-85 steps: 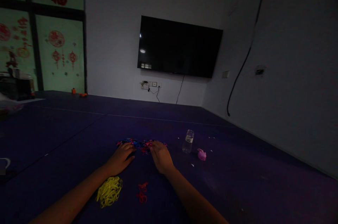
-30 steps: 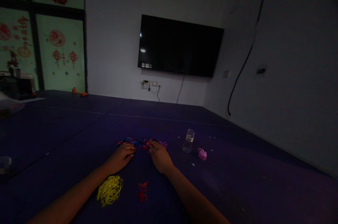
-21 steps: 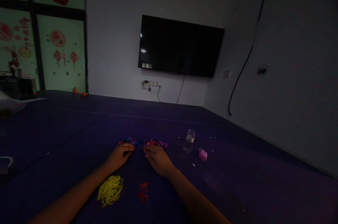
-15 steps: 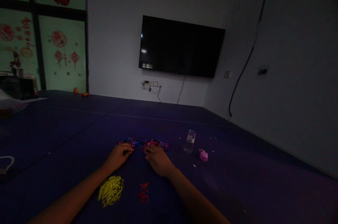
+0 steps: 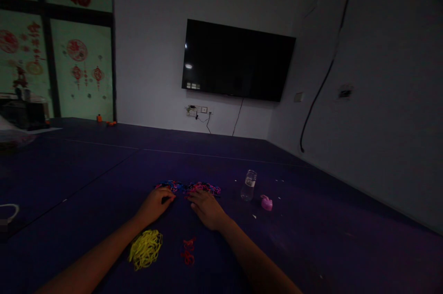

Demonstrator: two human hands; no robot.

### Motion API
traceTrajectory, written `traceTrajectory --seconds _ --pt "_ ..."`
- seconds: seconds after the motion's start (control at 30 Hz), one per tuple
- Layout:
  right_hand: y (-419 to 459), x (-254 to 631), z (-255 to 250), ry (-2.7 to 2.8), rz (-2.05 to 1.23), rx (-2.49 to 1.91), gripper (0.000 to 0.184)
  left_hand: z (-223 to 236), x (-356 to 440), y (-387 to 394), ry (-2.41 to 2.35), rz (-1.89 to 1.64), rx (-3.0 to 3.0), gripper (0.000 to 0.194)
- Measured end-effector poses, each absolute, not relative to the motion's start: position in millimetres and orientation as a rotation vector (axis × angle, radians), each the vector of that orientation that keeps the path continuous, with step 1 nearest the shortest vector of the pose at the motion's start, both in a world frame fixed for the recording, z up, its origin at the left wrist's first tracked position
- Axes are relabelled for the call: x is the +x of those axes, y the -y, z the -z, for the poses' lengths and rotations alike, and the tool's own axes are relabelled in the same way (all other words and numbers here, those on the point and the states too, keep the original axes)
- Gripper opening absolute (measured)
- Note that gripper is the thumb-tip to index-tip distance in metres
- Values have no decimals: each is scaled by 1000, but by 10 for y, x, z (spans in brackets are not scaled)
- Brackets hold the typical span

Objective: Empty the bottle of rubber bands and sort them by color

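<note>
A loose mixed pile of thin blue, pink and red loops, like rubber bands [image 5: 209, 188], lies on the dark purple tabletop in front of both hands. My left hand [image 5: 156, 202] rests at the pile's left side, fingers curled and thumb tip close to the index finger; whatever is between them is too dark to make out. Over the near edge of the pile's right part lies my right hand [image 5: 206, 208], palm down with fingers stretched out. Closer to me, a heap of yellow bands [image 5: 146, 249] sits by my left forearm. A few red bands [image 5: 188, 251] lie between the forearms.
Right of the pile stands a clear bottle [image 5: 248, 186], with a pink cap [image 5: 266, 202] beside it. White scraps dot the purple table [image 5: 328, 220]. Small orange objects [image 5: 99, 118] lie at the far left edge. A television [image 5: 238, 61] hangs on the wall.
My right fingers lie slightly flatter over the pile. My left hand and the bands stay almost the same.
</note>
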State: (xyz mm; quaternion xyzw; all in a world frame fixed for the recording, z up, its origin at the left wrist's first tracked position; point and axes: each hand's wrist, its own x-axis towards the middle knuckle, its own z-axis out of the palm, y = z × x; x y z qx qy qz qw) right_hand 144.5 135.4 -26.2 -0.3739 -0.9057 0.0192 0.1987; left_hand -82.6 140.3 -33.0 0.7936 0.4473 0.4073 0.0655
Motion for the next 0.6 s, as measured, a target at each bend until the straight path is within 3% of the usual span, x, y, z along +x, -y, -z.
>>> traceTrajectory --seconds 0.6 --pt "-1319 1441 207 2550 -62 -952 36 328 -821 -1385 -1348 -1206 2410 20"
